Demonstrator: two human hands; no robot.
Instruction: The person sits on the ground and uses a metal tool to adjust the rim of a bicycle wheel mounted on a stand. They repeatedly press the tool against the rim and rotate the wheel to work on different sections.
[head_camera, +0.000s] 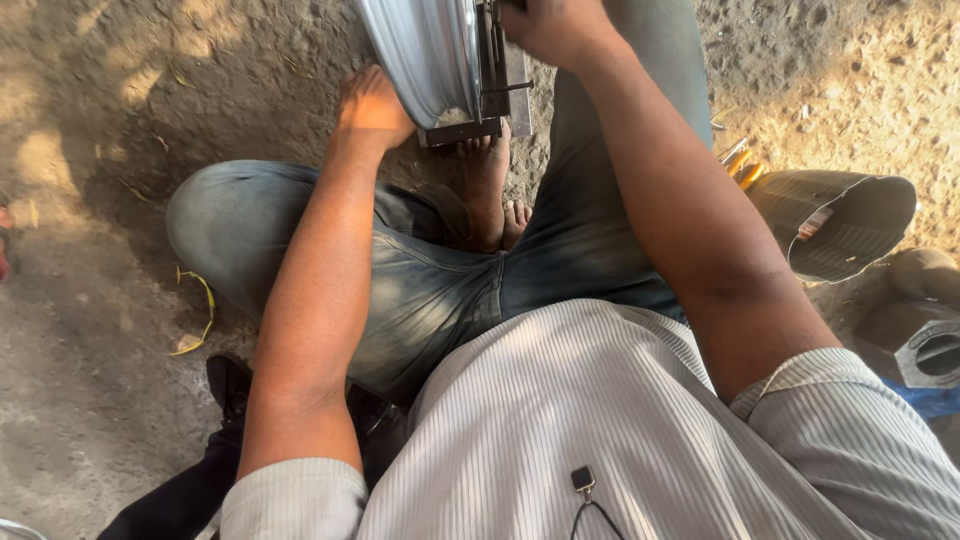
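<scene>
Left hand (372, 105) against shiny metal rim (425, 50); right hand (555, 28) apparently gripping dark bracket (490, 75).

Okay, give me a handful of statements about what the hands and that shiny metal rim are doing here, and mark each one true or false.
1. The left hand rests against the curved side of the shiny metal rim. True.
2. The right hand is on the dark metal frame at the rim's edge. True.
3. The person wears shoes on both feet. False: a bare foot shows on the ground below the rim.
4. The rim lies flat on a workbench. False: it stands on edge over the dirt ground.
5. A dark curved metal piece lies to the person's right. True.
</scene>
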